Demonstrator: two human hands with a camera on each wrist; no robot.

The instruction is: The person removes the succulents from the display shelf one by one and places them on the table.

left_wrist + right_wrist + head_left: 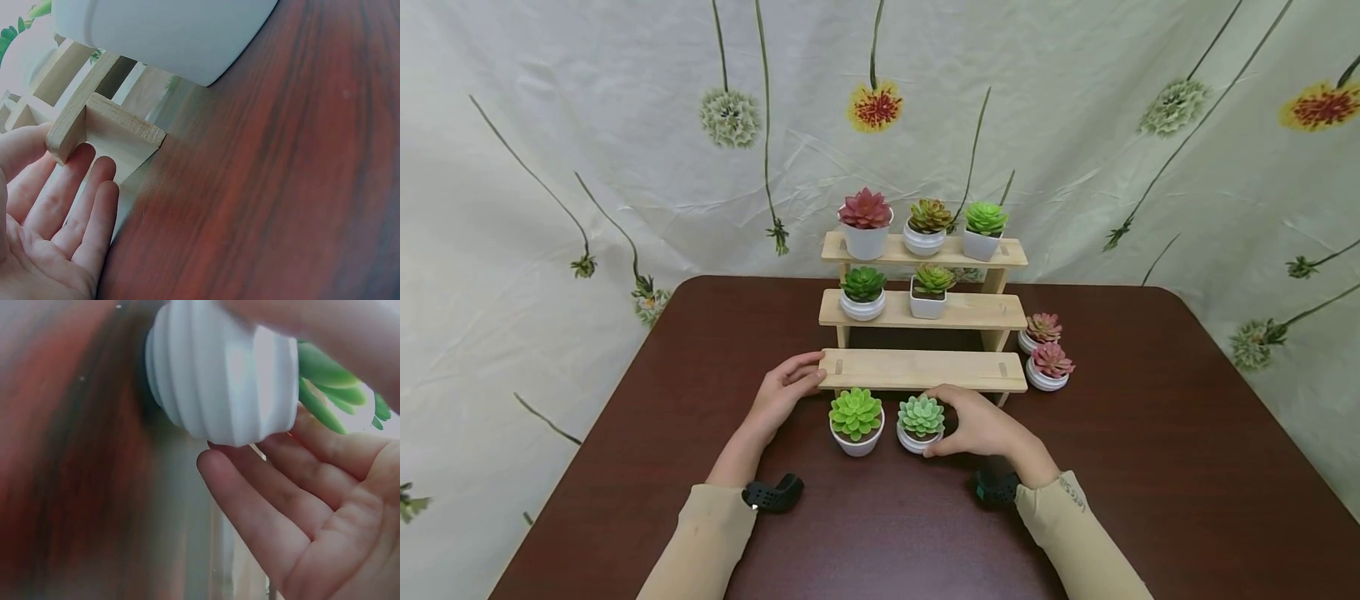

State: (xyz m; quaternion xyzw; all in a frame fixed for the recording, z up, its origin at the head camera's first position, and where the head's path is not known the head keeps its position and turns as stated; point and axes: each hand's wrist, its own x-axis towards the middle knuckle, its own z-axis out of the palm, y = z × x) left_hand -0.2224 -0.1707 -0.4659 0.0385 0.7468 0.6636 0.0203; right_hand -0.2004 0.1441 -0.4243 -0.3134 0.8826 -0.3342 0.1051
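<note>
A three-step wooden plant stand point(925, 369) stands on the table. At the left end of its lowest board my left hand point(778, 396) pinches the edge, thumb on one face and fingertips on the other, as the left wrist view shows point(59, 219). My right hand point(981, 421) holds a potted pale green succulent point(921, 418) in front of that board, thumb and fingers around its ribbed white pot point(219, 375). Left of it stands a bright green succulent point(856, 417) in a smooth white pot, between the two hands.
The top board bears a red succulent point(866, 221), a brownish one point(927, 225) and a green one point(984, 229). Two more point(862, 292) point(930, 290) succulents sit on the middle board. Right of the stand are two pink succulents point(1049, 364) on the dark table point(1150, 467).
</note>
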